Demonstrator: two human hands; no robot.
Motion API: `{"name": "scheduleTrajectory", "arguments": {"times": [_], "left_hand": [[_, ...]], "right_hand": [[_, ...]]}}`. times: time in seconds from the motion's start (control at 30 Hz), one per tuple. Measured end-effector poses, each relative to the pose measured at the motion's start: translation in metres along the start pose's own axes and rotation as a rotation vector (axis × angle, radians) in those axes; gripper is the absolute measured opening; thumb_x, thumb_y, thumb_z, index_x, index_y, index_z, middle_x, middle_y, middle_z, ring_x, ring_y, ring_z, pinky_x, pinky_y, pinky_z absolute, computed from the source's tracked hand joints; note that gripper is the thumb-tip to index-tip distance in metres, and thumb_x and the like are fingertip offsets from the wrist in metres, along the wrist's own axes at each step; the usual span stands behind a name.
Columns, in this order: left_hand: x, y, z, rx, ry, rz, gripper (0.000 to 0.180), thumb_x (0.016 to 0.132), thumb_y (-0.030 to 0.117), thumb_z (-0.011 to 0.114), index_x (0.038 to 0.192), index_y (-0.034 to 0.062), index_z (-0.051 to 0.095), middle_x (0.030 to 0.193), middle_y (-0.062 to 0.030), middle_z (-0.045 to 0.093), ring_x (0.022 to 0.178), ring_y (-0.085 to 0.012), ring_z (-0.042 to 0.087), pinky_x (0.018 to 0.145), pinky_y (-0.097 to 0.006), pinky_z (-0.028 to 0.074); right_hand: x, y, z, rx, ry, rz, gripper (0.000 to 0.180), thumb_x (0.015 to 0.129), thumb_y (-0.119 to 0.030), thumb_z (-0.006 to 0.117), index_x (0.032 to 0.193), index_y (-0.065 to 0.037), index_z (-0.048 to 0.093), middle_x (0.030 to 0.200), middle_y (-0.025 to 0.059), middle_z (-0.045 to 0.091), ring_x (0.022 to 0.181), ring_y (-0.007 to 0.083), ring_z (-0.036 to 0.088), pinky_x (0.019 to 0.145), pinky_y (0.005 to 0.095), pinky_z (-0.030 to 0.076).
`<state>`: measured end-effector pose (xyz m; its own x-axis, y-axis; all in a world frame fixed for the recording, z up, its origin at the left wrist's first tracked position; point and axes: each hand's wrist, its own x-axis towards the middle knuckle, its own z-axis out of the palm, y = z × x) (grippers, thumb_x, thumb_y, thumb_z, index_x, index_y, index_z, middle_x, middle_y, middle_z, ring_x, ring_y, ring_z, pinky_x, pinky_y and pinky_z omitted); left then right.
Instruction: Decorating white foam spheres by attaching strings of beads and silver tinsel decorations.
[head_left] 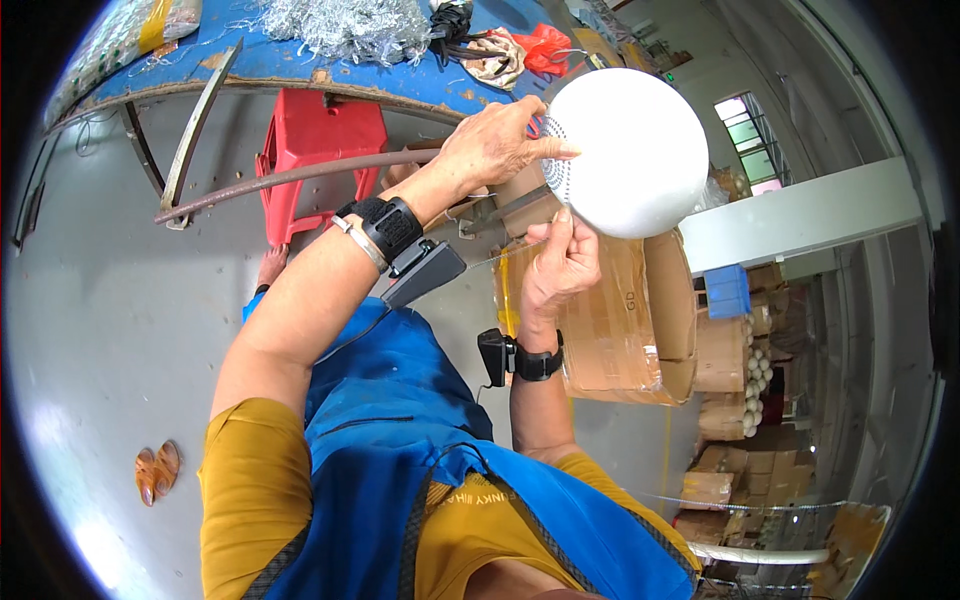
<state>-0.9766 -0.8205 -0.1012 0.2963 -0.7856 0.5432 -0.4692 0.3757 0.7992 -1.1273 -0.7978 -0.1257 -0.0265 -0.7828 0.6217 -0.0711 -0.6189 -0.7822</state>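
A large white ball (640,150) is held up at the upper right, with curved rows of small dark stitch-like marks along its left side. My left hand (490,145) grips that side, thumb laid across the marks and fingers bent behind the edge. A bit of red and blue shows by its fingertips. Just below the ball, my right hand (563,265) is closed in a pinch, fingertips at the ball's lower edge. From it a thin thread (505,254) runs left toward the black device on my left wrist.
A worn blue table (275,70) across the top carries a silvery thread heap (350,28) and a red bag (545,48). Below it stand a red plastic stool (325,140) and a curved metal bar (300,173). An open cardboard box (610,320) is beyond my right hand. Sandals (157,472) lie left.
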Motion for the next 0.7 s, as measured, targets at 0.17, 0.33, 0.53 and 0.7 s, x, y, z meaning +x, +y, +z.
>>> {"name": "scheduleTrajectory", "arguments": {"times": [0.17, 0.33, 0.53, 0.7], "left_hand": [[-0.002, 0.005, -0.001, -0.025, 0.014, -0.025, 0.062, 0.074, 0.048, 0.066, 0.106, -0.0018, 0.052, 0.047, -0.0072, 0.050, 0.043, -0.0131, 0.048, 0.043, -0.029, 0.036], [-0.001, 0.011, -0.004, -0.019, -0.050, -0.079, 0.065, 0.072, 0.055, 0.062, 0.107, 0.0010, 0.053, 0.063, -0.0139, 0.056, 0.062, -0.0240, 0.055, 0.057, -0.036, 0.041], [0.000, 0.010, -0.005, -0.023, -0.004, -0.047, 0.057, 0.076, 0.045, 0.065, 0.107, -0.0015, 0.052, 0.051, -0.0091, 0.054, 0.046, -0.0136, 0.051, 0.044, -0.029, 0.038], [0.000, 0.026, -0.015, -0.075, -0.139, -0.241, 0.053, 0.078, 0.049, 0.059, 0.105, 0.0029, 0.055, 0.076, -0.0214, 0.062, 0.077, -0.0340, 0.062, 0.069, -0.040, 0.048]], "right_hand": [[0.000, 0.003, 0.004, 0.024, 0.013, 0.002, 0.013, 0.087, -0.007, 0.054, 0.087, 0.005, 0.057, 0.058, 0.0073, 0.059, 0.049, 0.0081, 0.052, 0.049, 0.0209, 0.045], [0.005, 0.008, 0.006, 0.062, 0.040, 0.003, 0.013, 0.086, -0.006, 0.053, 0.089, 0.006, 0.058, 0.059, 0.0068, 0.059, 0.049, 0.0081, 0.052, 0.049, 0.0208, 0.044], [0.005, 0.009, 0.011, 0.111, 0.046, 0.009, 0.015, 0.086, -0.006, 0.054, 0.095, 0.006, 0.058, 0.060, 0.0068, 0.060, 0.050, 0.0082, 0.052, 0.049, 0.0206, 0.044], [0.006, 0.011, 0.013, 0.100, 0.100, 0.053, 0.015, 0.086, -0.005, 0.054, 0.095, 0.006, 0.058, 0.061, 0.0066, 0.060, 0.051, 0.0086, 0.053, 0.049, 0.0205, 0.045]]}}
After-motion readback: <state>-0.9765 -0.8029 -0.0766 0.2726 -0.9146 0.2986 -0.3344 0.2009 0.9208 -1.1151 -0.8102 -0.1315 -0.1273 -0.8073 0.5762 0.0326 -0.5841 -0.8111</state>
